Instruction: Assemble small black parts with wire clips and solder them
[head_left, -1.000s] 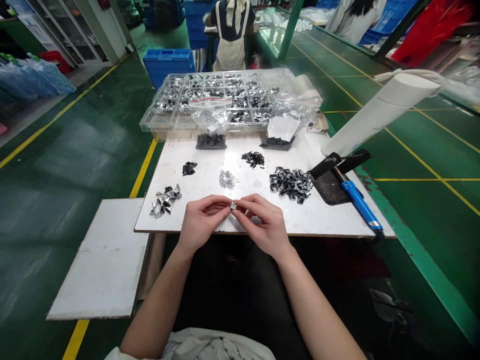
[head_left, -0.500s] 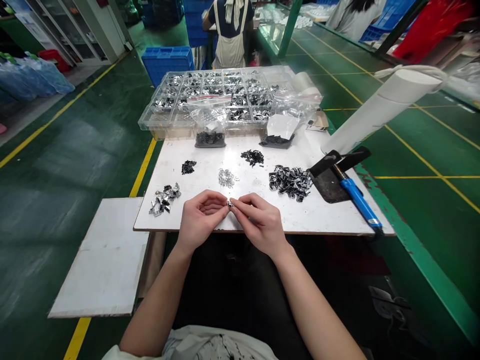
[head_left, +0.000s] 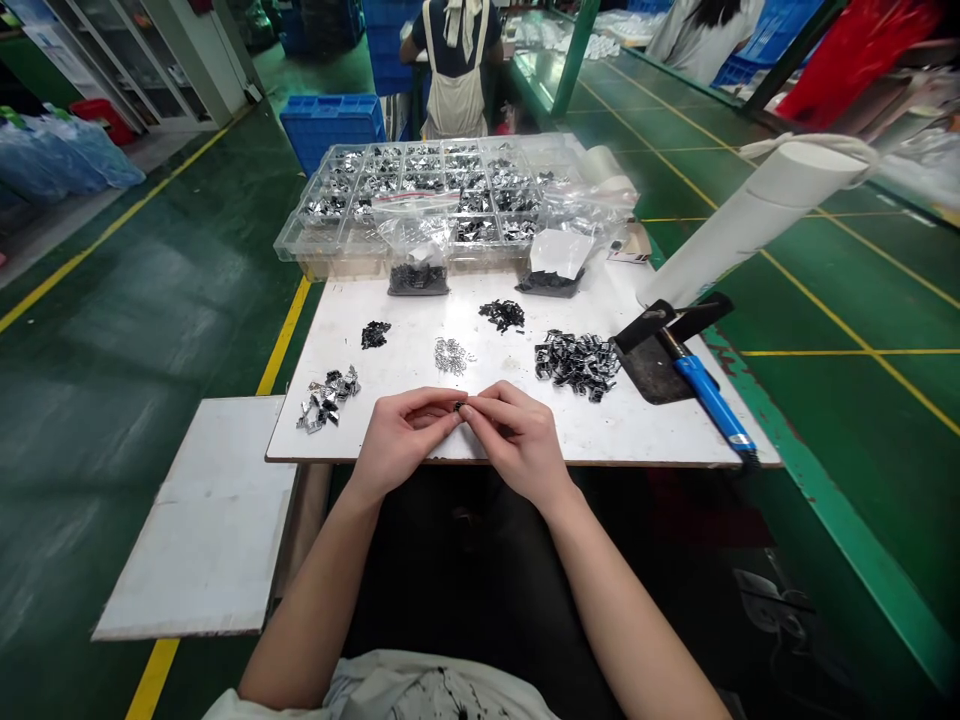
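Above the front edge of the white table (head_left: pixel 420 375), my left hand (head_left: pixel 401 435) and my right hand (head_left: pixel 525 440) meet, both closed in a pinch. Between their fingertips sits a tiny dark part (head_left: pixel 459 406), mostly covered by the fingers, so its kind is not clear. Just beyond the fingers lies a pile of small silver pieces (head_left: pixel 451 355). Shiny folded metal pieces (head_left: pixel 328 400) are heaped left of my left hand. To the right of my right hand is a larger pile of black, glossy clip-like pieces (head_left: pixel 576 365). Two small black piles (head_left: pixel 502 315) lie farther back.
A clear compartment tray (head_left: pixel 300 245) full of shiny parts spans the table's back, with plastic bags (head_left: pixel 418 277) before it. At right are a blue-handled tool (head_left: pixel 709 395) on a dark stand and a leaning white tube (head_left: pixel 757 220). A person (head_left: pixel 456 80) stands beyond.
My fingertips have shifted slightly around the tiny part, which shows darker and less than before. The whole view has drifted a little; the piles look the same.
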